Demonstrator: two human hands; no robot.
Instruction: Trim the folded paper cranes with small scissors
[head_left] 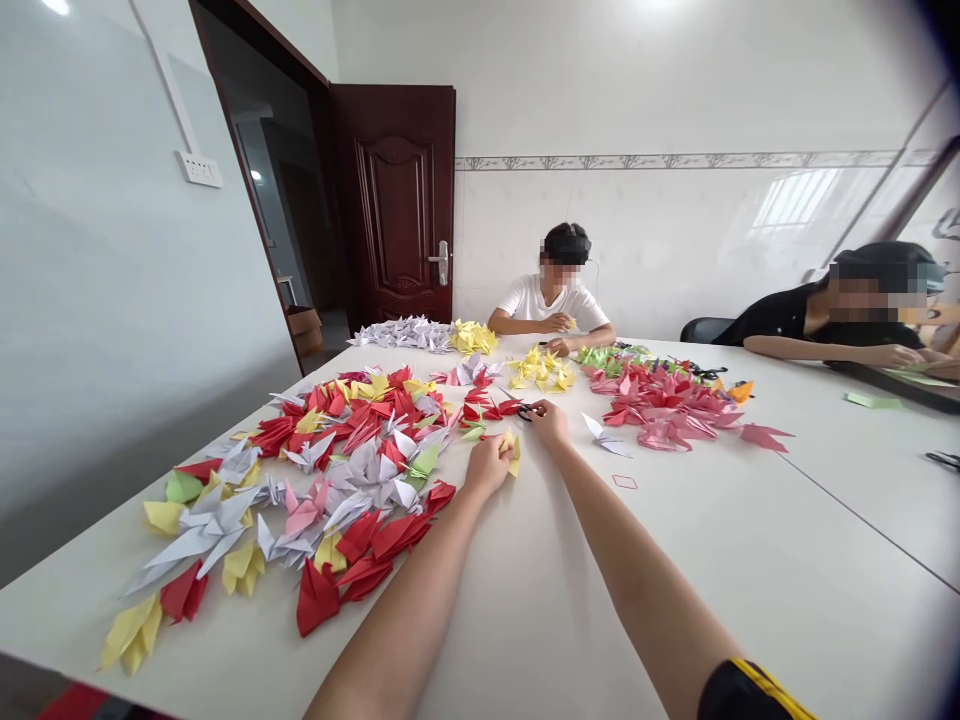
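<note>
Left hand [486, 467] was closed on a folded yellow paper piece [513, 455], pinched at the fingers. Right hand [547, 420] gripped black-handled scissors [523, 409], blades toward 10 o'clock, tips over red paper cranes [487, 408]. Hands apart but close, not touching. Both were above a white table [675, 560]. Big mixed heap of red, yellow, white and green origami cranes [352, 470] lay at 9 to 10 o'clock from the hands, pink and red cranes [660, 405] at 2 o'clock. Yellow cranes [540, 372] sat at 12, white cranes [401, 333] farther off at 11. Loose white crane [604, 435] lay just beside the right hand. Co-worker in white T-shirt [551, 305] sat across the table at 12 o'clock, another in black top [795, 320] at 2 o'clock. Dark wooden door [397, 200] stood open at 11.
</note>
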